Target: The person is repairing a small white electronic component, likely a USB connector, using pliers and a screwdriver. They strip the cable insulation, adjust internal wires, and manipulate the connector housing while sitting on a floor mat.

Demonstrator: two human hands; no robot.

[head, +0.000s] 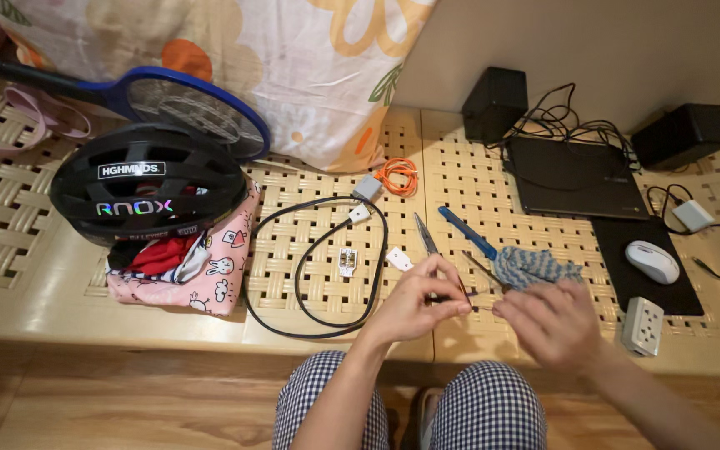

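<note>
Pinching thin wire ends (475, 307) between left hand (414, 304) and right hand (547, 321), steadying them above the woven surface (310, 250), scissors (427, 237) lying near.

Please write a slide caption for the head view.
Both hands, left hand and right hand, pinch a thin wire above the woven bench.

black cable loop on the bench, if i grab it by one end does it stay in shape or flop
The black cable would probably flop: it lies in a loose curved loop, which suggests it bends easily. It looks thin, so likely light. Its white plug end may swing and drag across the woven bench.
</note>
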